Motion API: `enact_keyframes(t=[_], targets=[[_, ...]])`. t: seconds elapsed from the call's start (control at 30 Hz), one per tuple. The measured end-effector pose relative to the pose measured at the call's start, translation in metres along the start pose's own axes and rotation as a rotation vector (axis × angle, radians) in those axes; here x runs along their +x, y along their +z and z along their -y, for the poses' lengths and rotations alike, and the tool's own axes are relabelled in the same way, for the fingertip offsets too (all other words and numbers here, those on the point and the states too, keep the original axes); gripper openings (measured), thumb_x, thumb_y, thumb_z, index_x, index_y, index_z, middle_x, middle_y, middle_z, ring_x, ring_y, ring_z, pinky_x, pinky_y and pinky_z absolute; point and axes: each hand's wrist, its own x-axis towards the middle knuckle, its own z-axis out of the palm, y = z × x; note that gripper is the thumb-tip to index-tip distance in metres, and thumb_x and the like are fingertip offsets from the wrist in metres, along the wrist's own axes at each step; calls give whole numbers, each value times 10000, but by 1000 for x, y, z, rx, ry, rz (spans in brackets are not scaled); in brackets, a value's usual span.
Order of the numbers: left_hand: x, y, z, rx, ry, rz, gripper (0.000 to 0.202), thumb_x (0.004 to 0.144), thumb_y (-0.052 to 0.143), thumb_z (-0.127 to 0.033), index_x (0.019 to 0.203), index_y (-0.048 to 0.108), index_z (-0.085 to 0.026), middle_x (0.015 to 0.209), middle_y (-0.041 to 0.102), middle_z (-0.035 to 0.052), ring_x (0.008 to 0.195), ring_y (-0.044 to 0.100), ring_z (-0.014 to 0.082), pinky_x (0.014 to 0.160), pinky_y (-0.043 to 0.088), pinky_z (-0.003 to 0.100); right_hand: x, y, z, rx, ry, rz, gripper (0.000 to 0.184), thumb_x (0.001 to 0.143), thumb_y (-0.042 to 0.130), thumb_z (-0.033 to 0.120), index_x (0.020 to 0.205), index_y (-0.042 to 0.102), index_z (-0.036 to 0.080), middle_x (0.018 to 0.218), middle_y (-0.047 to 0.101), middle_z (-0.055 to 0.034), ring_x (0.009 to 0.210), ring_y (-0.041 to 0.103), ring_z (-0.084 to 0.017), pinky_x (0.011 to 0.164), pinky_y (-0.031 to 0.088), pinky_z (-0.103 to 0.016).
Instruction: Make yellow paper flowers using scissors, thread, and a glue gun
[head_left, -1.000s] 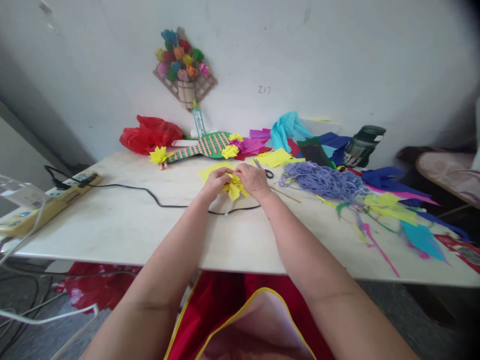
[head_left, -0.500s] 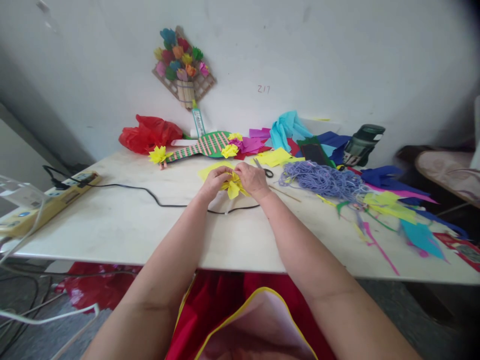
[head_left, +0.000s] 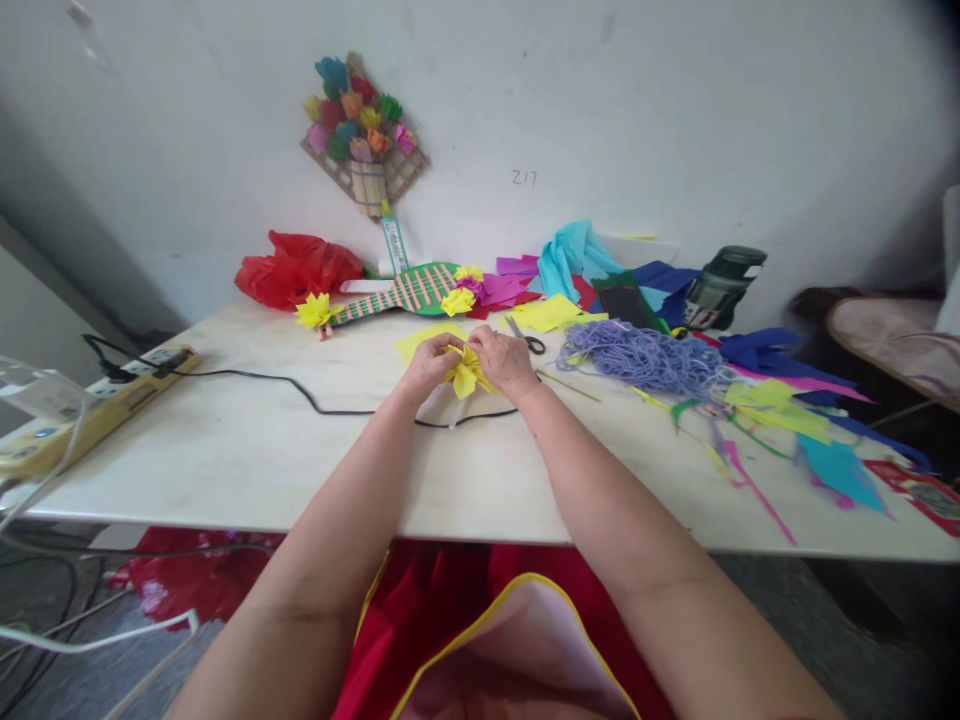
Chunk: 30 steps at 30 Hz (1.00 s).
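Observation:
Between my two hands is a yellow paper flower (head_left: 465, 376), its petals spreading out below the fingers. My left hand (head_left: 433, 362) pinches its left side, and my right hand (head_left: 504, 360) grips it from the right with bent fingers. The fingertips partly cover the flower's centre. Behind the hands, a flat piece of yellow paper (head_left: 420, 340) lies on the white table (head_left: 315, 460). Scissors (head_left: 531, 342) with black handles rest just beyond my right hand, and a thin stick (head_left: 568, 386) lies to its right.
A black cord (head_left: 300, 390) runs from a power strip (head_left: 97, 410) and passes beneath my hands. A green paper lute shape (head_left: 420, 290) with yellow flowers lies at the back. To the right are purple yarn (head_left: 645, 355), coloured paper scraps (head_left: 840, 470) and a dark bottle (head_left: 726, 288).
Both hands keep their hold on the yellow flower, with only a slight shift of the fingers. The whole view has moved very little.

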Motion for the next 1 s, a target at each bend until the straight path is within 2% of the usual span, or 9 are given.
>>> enact_keyframes(t=[0.17,0.27,0.4,0.53,0.67,0.77,0.87,1.0], targets=[[0,1,0,5,6,-26,194,544,542,-203,729,567,-148,513,506,-45,444,438,78,437,332,192,1,4,-2,13,-23,-19,329,927,270,345,1002,545,182,892,671,-56,817,591,-183,599,282,-260],[1,1,0,-47,-16,3,144,560,547,-231,679,553,-151,519,514,-35,462,462,86,452,348,198,1,5,-3,33,-35,-32,313,923,284,337,990,551,187,956,658,-51,834,585,-175,599,285,-257],[1,1,2,-69,-37,21,177,554,592,-261,687,556,-151,539,536,-26,480,488,97,466,363,206,0,5,-3,88,-31,-33,279,907,322,315,966,562,185,966,654,-48,835,579,-171,611,302,-249],[2,1,3,-63,-49,-16,191,523,610,-231,689,570,-144,520,531,-34,449,461,84,450,345,202,1,3,-9,185,-5,-84,278,891,346,329,974,573,192,950,655,-39,842,573,-164,661,343,-245],[4,-1,1,-122,-24,-126,200,497,622,-232,662,558,-139,517,538,-35,450,466,83,442,340,199,2,-5,-29,175,126,-98,270,866,377,320,959,601,202,949,661,-38,856,577,-163,705,376,-251],[6,-4,0,-147,-1,-223,216,488,629,-234,669,563,-136,506,532,-40,442,462,78,437,333,195,1,-14,-44,83,299,7,238,826,420,266,910,637,214,951,670,-48,879,590,-179,699,392,-258],[8,-6,0,-160,19,-268,231,491,633,-243,686,575,-134,515,536,-39,443,466,79,435,334,196,1,-23,-54,-30,457,228,234,781,467,208,891,672,192,957,676,-97,887,609,-205,704,412,-270],[8,-8,0,-162,20,-287,229,496,638,-244,691,586,-135,519,532,-39,443,467,77,439,340,196,0,-27,-64,-110,541,378,303,720,522,139,985,668,155,1022,658,-148,937,614,-236,720,439,-277]])
